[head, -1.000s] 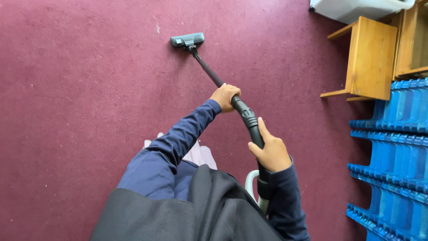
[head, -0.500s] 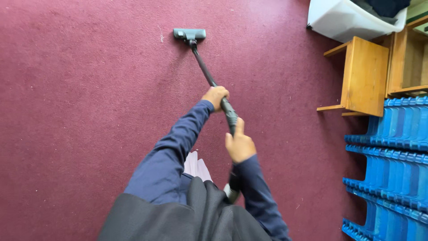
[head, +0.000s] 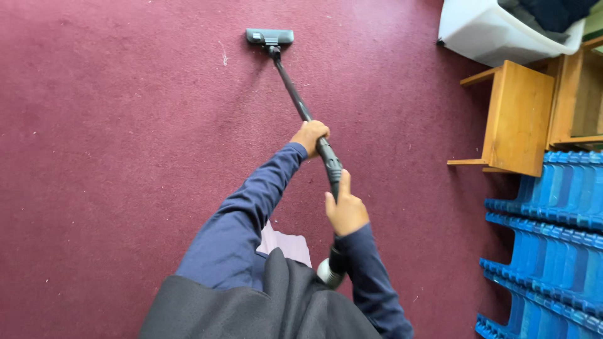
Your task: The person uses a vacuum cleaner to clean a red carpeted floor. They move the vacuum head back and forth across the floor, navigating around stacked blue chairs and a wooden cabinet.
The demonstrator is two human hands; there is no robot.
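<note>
Fingers of both hands, left hand (head: 309, 135) and right hand (head: 345, 212), clench the black vacuum wand (head: 295, 94); swinging right, its floor head (head: 269, 36) could knock the wooden stool (head: 518, 119).

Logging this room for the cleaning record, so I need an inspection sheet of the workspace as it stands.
Surface: dark red carpet, pale specks scattered.
Job's things: vacuum wand, floor head flat on carpet.
Clutter: white bin, wooden furniture, blue plastic stacks at right.
Grips: left hand and right hand both closed on the wand.
Cables: grey hose below right hand.
Surroundings: nothing seen.
</note>
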